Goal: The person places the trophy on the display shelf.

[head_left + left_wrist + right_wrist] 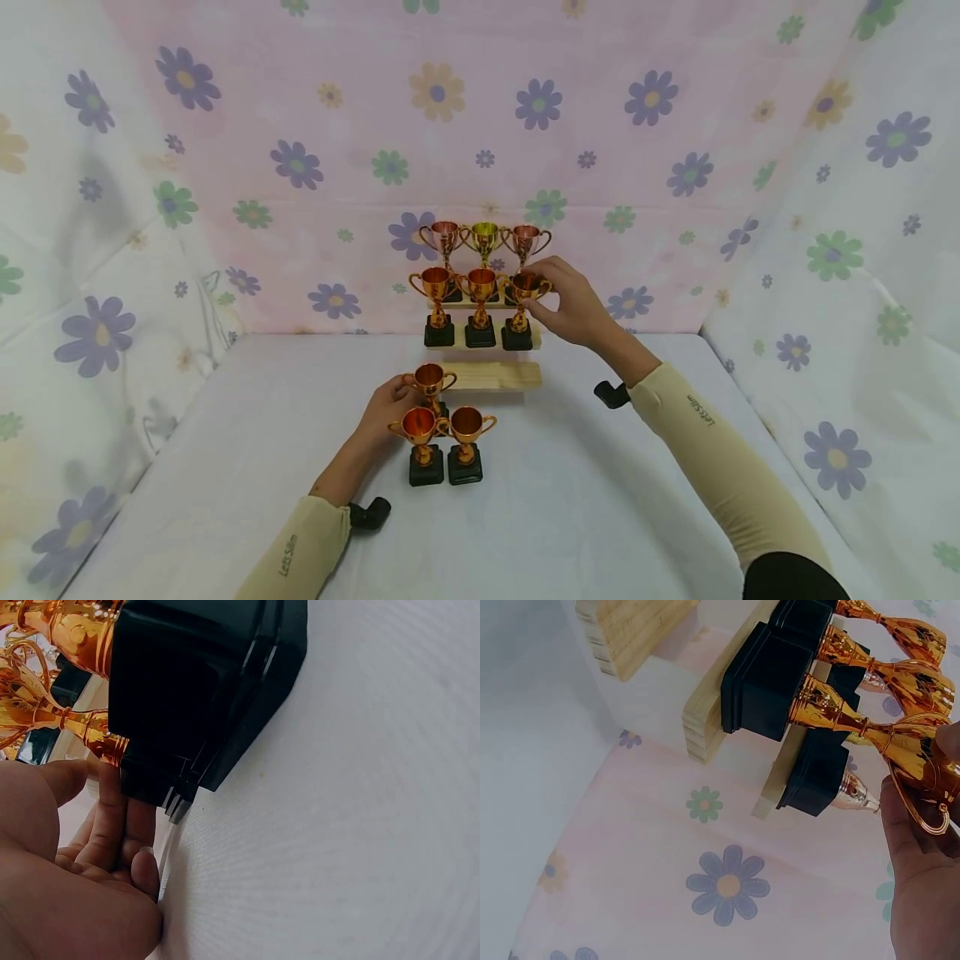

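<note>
My right hand pinches the cup of a gold trophy at the right end of the middle wooden shelf. The trophy is upright, its black base at the shelf's surface. Lower down, my left hand holds the rear gold trophy of a group of three on the white table. In the left wrist view, its fingers reach around the stem and black base, partly hidden behind a nearer base. Two front trophies stand side by side before it.
Two more gold trophies share the middle shelf. Behind them, the top shelf bears two pinkish trophies around a yellow-gold one. The lowest wooden shelf is bare. Flowered cloth hangs around the white table.
</note>
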The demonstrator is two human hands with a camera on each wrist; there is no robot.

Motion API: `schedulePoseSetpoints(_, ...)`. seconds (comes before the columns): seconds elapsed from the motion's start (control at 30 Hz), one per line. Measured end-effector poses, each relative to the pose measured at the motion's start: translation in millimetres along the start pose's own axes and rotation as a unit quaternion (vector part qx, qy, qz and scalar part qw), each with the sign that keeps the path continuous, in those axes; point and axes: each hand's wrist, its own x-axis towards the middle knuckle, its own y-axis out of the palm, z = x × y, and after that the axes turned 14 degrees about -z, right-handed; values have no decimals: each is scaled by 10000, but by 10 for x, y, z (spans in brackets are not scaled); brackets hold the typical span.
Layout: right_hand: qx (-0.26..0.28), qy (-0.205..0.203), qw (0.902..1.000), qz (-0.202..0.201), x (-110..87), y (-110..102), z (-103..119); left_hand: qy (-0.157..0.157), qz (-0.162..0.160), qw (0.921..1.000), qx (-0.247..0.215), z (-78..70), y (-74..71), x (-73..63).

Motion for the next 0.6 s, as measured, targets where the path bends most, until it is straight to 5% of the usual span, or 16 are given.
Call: schedulePoseSetpoints(0.6, -177, 153, 9997, 78, 39, 14, -69, 62, -60, 9998, 171, 4, 1, 6)
